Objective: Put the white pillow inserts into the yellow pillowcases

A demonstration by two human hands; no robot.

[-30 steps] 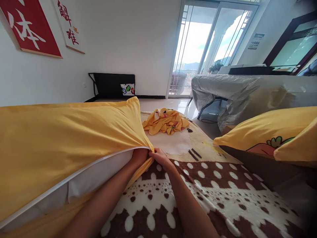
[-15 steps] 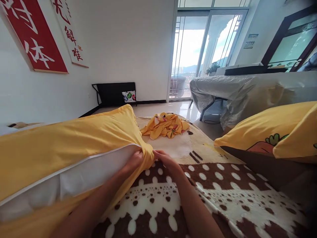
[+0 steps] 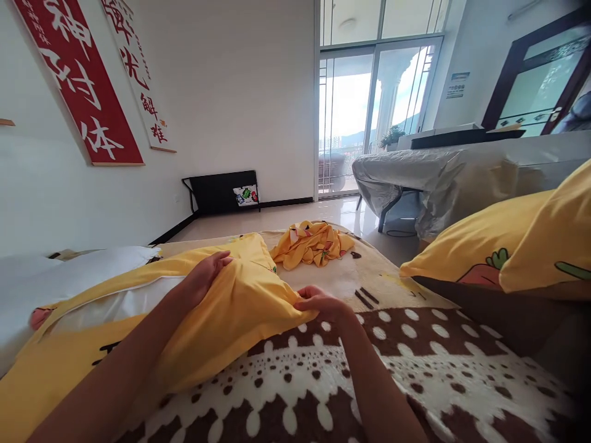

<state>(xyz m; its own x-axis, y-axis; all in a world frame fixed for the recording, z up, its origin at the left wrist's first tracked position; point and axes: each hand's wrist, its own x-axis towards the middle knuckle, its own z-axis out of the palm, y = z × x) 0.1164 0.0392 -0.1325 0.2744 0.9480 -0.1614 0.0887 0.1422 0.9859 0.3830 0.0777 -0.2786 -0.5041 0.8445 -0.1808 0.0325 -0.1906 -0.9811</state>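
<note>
We see a yellow pillowcase [image 3: 231,314] lying on a brown-and-cream dotted blanket [image 3: 369,369], low and left of centre in the head view, with a white pillow [image 3: 115,304] showing through its open long side. The person's left hand [image 3: 205,277] lies palm down on top of the case near its far end, fingers loosely bent over a ridge of cloth, its grip not closed on anything. The right hand [image 3: 321,303] has its grip pinched on the near corner of the same case, thumb above and fingers below, where the cloth meets the blanket. Both bare forearms run up from the bottom edge of the frame.

Just beyond the case we see a crumpled yellow cloth [image 3: 311,243] with a printed pattern, lying on the blanket's pale far part. A second white pillow [image 3: 69,274] lies at the far left, beside the case. At the right edge, two yellow pillows with a carrot print [image 3: 475,246] are stacked, well apart from the hands.

Farther back, a red banner [image 3: 78,80] and a white banner [image 3: 138,80] with characters hang on the left wall, a black folded frame [image 3: 221,191] leans at its foot, a plastic-covered table [image 3: 438,178] stands to the right, and a sliding glass door [image 3: 364,111] lets in daylight.
</note>
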